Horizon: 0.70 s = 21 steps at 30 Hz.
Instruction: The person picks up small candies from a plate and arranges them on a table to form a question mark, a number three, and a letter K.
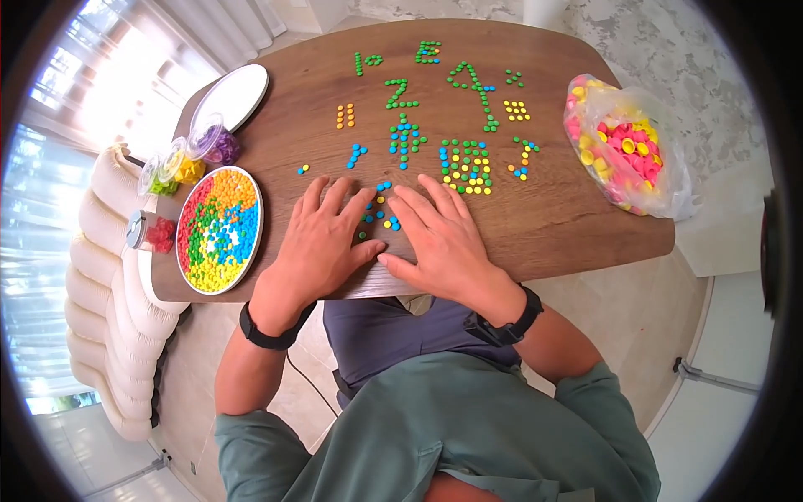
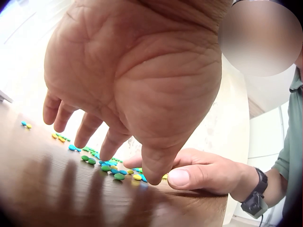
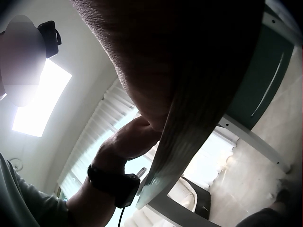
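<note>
Loose grey-green shirt [image 1: 468, 410] with short sleeves [image 1: 261, 452] and a collar [image 2: 297, 84], dark grey-purple pants [image 1: 381, 336], black wristbands [image 1: 529, 313], boxy black camera [image 3: 127, 190] on each, thin black cable [image 3: 121, 215] from the left one, black device [image 3: 48, 39] on the head

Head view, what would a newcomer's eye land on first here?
Probably the patterns of small coloured pieces across the wooden table, including a mostly green 4 towards the far side. Next, perhaps, the colour-grouped oval plate at the table's left and the bag of pink and yellow pieces at its right. The left hand and right hand lie side by side near the close edge.
</note>
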Available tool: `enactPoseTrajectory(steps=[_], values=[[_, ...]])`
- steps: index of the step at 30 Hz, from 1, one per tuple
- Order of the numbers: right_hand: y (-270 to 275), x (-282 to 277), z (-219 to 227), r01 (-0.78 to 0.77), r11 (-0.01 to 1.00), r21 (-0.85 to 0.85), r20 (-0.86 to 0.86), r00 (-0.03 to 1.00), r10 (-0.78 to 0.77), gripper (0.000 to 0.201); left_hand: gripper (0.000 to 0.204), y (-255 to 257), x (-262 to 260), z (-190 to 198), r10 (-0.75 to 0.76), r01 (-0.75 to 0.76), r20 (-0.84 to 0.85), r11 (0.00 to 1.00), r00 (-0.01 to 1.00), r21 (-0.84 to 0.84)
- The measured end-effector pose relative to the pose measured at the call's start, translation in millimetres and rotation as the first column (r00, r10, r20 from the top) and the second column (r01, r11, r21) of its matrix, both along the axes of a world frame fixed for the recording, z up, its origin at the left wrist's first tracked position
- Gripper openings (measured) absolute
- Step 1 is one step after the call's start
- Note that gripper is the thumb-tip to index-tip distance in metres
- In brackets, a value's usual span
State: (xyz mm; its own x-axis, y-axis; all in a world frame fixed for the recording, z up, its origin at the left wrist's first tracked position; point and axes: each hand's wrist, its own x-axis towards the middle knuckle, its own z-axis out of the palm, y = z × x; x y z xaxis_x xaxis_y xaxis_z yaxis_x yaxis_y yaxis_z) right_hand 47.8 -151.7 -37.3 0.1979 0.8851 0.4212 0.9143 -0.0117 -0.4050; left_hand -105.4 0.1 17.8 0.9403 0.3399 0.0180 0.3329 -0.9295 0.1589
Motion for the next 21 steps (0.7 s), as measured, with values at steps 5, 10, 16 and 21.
enactPoseTrajectory(steps=[5, 10, 16, 21], values=[[-2.0, 0.2, 1.5, -0.013, 1.000, 0.005, 0.003, 1.000, 0.013, 0.066, 0.069, 2.1, 0.6, -2.8, 0.012, -0.012, -0.006, 1.000, 1.000, -0.015], [-7.7, -0.8, 0.8, -0.015, 1.000, 0.008, -0.007, 1.000, 0.015, 0.064, 0.069, -0.3, 3.7, -1.8, -0.003, 0.003, 0.024, 1.000, 1.000, -0.010], [-8.8, -1.0, 0.1, -0.016, 1.000, 0.014, -0.005, 1.000, 0.016, 0.065, 0.069, 0.2, 7.1, -1.8, 0.002, -0.001, 0.017, 1.000, 1.000, -0.020], [-8.5, -1.7, 2.4, -0.018, 1.000, -0.005, 0.000, 1.000, 0.018, 0.065, 0.069, -0.5, 8.1, -3.1, 0.001, -0.001, 0.022, 1.000, 1.000, -0.022]])
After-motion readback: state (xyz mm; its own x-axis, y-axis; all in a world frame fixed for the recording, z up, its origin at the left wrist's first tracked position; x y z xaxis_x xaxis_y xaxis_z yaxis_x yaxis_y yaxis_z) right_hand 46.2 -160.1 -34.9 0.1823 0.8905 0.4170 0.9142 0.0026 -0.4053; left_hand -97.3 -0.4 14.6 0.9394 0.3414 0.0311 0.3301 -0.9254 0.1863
